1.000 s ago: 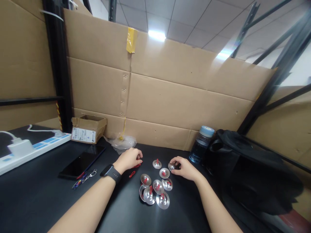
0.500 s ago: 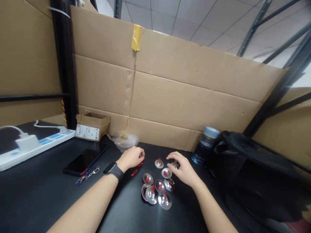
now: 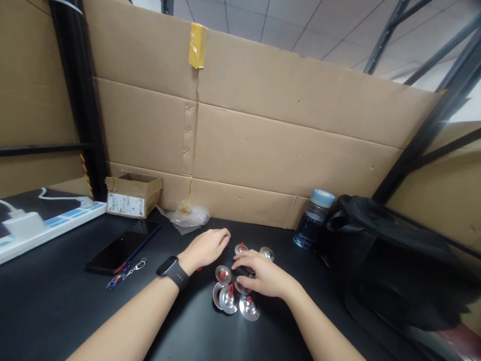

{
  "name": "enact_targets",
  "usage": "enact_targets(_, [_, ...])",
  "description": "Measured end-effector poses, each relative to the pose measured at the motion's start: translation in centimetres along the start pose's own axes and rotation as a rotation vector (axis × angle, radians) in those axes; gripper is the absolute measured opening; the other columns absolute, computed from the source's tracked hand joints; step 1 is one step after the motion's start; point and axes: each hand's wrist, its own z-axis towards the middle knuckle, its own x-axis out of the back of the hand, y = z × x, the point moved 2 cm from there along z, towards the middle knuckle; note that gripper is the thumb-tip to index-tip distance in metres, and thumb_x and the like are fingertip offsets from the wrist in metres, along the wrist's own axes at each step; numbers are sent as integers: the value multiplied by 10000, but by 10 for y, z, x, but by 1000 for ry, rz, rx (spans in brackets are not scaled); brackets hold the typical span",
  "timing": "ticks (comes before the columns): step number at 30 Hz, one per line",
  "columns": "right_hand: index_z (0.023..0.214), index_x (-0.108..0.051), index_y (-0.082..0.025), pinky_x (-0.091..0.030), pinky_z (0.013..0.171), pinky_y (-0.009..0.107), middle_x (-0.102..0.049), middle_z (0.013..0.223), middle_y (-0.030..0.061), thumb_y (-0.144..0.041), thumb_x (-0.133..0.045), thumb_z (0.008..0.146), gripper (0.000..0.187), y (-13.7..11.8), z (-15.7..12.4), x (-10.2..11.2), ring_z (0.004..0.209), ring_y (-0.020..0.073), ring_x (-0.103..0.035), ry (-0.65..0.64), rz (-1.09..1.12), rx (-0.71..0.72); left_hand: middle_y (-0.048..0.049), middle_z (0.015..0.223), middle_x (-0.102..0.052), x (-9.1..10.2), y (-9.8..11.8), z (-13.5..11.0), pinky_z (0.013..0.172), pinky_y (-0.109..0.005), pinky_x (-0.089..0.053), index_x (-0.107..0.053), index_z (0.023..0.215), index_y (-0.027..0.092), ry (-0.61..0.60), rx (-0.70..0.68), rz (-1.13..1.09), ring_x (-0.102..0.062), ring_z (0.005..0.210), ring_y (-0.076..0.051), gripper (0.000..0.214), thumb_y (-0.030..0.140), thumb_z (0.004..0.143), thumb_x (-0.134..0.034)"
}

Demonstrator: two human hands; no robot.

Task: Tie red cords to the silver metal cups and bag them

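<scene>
Several small silver finger cymbals with red cord loops lie in a loose cluster on the black table point(image 3: 195, 331). My right hand point(image 3: 263, 275) is over the cluster, thumb and fingers apart, covering some of the cymbals. Its thumb tip is close to one cymbal point(image 3: 242, 288). Left of that hand sits another cymbal point(image 3: 223, 276), and one more point(image 3: 266, 253) lies behind it. At the front are overlapping cymbals point(image 3: 228, 301) and a single one point(image 3: 250, 308). My left hand point(image 3: 206, 248), with a black watch point(image 3: 173, 271) on its wrist, has its fingers together and bent downward; their undersides are hidden. A bit of red cord shows beneath it.
To the left are a phone point(image 3: 124, 248), a keyring point(image 3: 128, 273), a white power strip point(image 3: 56, 228) and a small open carton point(image 3: 133, 195). Clear plastic wrap point(image 3: 190, 218) lies by the cardboard wall point(image 3: 240, 150). A water bottle point(image 3: 311, 220) and black bag point(image 3: 391, 271) stand right.
My right hand has moved left and toward me, off the far right cymbal and over the middle ones. My left hand has shifted slightly right, covering most of the red cords. The view has shifted a little.
</scene>
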Motion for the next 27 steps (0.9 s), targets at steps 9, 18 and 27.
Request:
enact_targets(9, [1124,-751,-265,-470,1023,337,-739,1128,29,-202,-774,812,319,-6,-3,6,1110,232,-651,-21,-17,42,-44,930,-720,-18,0,1,781,-259,-491,-730,950,223,-115,-114,-32,-677,833,-184,182,221,900,-555])
enact_targets(18, [1092,-752,-249,-476,1006,332,-737,1115,37,-181,-782,794,307,-3,-1,5,1093,231,-652,-23,1,60,-74,1047,-677,-31,16,-6,921,-350,-487,-704,1068,237,-153,-171,39,-628,1019,-260,212,252,871,-627])
enact_targets(27, [1080,-755,-263,-466,1019,343,-737,1101,29,-161,-763,806,292,-6,-1,5,1091,228,-651,-30,33,35,-94,1113,-649,-35,26,-10,908,-426,-496,-656,1174,256,-187,-172,120,-610,1050,-309,291,265,888,-600])
